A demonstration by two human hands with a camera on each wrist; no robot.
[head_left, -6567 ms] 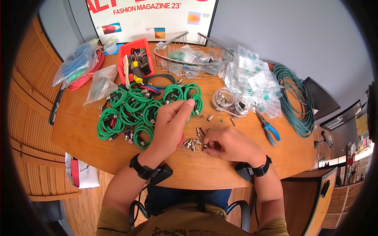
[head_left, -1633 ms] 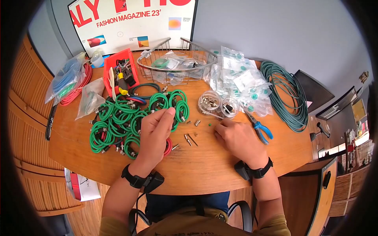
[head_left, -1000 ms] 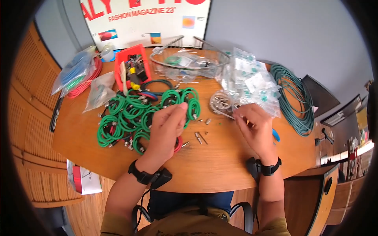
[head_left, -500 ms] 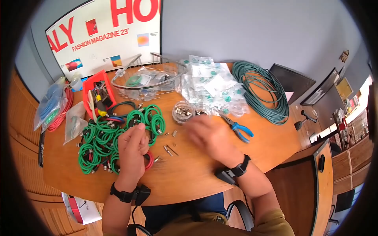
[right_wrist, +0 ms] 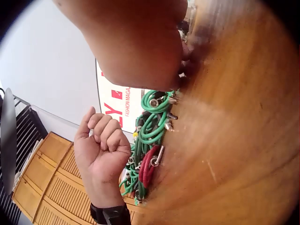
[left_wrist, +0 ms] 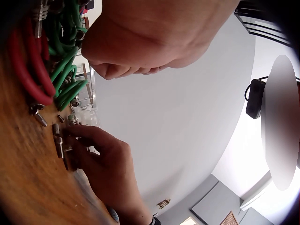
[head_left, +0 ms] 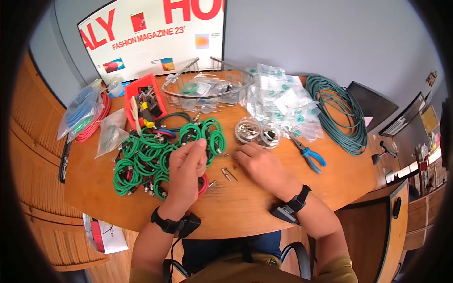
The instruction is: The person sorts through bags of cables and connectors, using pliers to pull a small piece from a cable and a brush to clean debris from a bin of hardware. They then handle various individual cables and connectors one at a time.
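My left hand (head_left: 187,165), its fingers curled into a fist, hovers over the near edge of the green cable coils (head_left: 141,158). Its palm in the right wrist view shows nothing held. My right hand (head_left: 264,172) is low over the table, its bent fingertips among small metal parts; I cannot tell whether they pinch one. Just left of them lie a slim metal connector (head_left: 226,174) and a thin dark pin (head_left: 232,174). Another metal connector (head_left: 212,183) lies by a red cable coil (head_left: 203,184). Behind the right hand stand a clear jar of metal connectors (head_left: 247,130) and a second jar (head_left: 270,135).
Blue-handled pliers (head_left: 312,159) lie right of the jars. Further back are plastic packets (head_left: 285,101), a dark green cable coil (head_left: 337,115), a wire basket (head_left: 207,94) and a red tool bin (head_left: 158,92). Bagged cables (head_left: 85,111) lie at far left.
A cluster of metal connectors has left the near table, and the jar looks fuller. My right hand went to the jars, then back left to the small parts. The left hand stayed raised.
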